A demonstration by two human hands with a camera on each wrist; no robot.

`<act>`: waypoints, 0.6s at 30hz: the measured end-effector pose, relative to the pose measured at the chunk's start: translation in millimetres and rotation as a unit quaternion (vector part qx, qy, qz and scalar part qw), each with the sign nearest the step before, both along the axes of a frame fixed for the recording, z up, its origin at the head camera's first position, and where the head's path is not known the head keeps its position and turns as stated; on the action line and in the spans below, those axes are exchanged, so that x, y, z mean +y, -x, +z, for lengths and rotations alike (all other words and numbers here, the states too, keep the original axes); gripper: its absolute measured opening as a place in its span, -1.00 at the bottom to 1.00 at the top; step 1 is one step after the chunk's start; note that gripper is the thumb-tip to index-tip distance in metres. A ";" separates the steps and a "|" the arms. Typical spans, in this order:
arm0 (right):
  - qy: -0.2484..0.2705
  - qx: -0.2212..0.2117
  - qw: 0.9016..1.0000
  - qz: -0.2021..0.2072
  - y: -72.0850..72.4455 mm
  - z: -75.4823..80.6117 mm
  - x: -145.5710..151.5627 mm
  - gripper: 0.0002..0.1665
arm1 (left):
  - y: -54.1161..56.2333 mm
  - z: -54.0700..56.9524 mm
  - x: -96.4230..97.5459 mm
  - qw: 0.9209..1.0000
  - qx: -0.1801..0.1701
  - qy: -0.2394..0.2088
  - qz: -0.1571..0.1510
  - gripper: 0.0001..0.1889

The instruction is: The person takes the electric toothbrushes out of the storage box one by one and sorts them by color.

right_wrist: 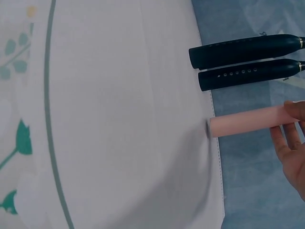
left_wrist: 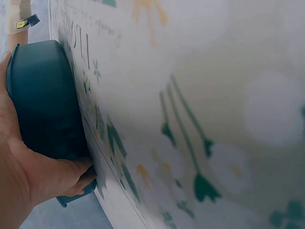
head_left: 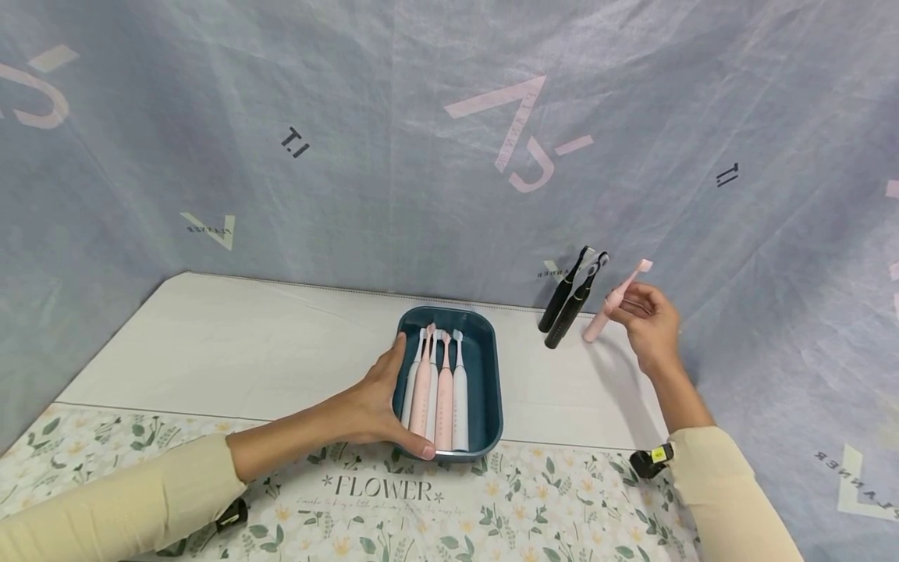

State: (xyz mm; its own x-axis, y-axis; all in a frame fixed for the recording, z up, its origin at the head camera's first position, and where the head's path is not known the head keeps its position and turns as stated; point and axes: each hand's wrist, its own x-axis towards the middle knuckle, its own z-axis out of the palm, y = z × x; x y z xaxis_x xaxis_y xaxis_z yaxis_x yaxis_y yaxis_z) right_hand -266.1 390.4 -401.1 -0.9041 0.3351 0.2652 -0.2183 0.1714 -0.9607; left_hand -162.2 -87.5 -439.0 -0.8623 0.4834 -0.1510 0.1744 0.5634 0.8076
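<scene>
My right hand (head_left: 655, 326) pinches a pink electric toothbrush (head_left: 599, 321) between thumb and fingers, at the upper part of its handle. The brush is upright with its head at the top, its base close to the white surface. Two black electric toothbrushes stand side by side left of it, one nearer (head_left: 567, 318) and one farther (head_left: 556, 304). A dark teal tray (head_left: 497, 390) holds several white and pink electric toothbrushes (head_left: 445, 406), lying with heads toward the back. My left hand (head_left: 372, 406) grips the tray's left side near the front corner; in the left wrist view its fingers reach low along the tray wall (left_wrist: 45, 95).
A white strip (head_left: 281, 343) runs along the back of the table, with a flowered cloth (head_left: 520, 507) in front. Behind hangs a grey-blue printed curtain (head_left: 351, 195), close to the black toothbrushes and bending round on the right beside my right arm.
</scene>
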 end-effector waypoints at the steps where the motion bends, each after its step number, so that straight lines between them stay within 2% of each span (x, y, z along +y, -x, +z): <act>1: -0.003 0.000 1.000 -0.001 0.9 -0.5 0.0 -0.44 | 0.1 -0.1 0.0 1.000 0.000 0.000 0.000 0.95; 12: 0.008 0.007 1.000 -0.015 9.3 -8.6 3.2 -0.45 | 0.4 0.8 -0.6 1.000 0.003 0.005 -0.001 0.94; 18: 0.000 -0.007 1.000 -0.017 9.1 -8.8 4.5 -0.46 | 0.2 0.0 -0.8 1.000 0.008 0.006 -0.001 0.94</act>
State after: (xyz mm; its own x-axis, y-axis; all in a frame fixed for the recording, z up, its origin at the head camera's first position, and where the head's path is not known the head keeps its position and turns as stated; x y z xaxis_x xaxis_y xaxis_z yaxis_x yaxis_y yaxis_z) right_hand -275.3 394.9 -409.9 -0.8958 0.3652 0.2533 -0.1995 0.1787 -0.9634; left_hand -162.4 -88.3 -439.0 -0.8635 0.4834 -0.1438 0.1881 0.5733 0.7975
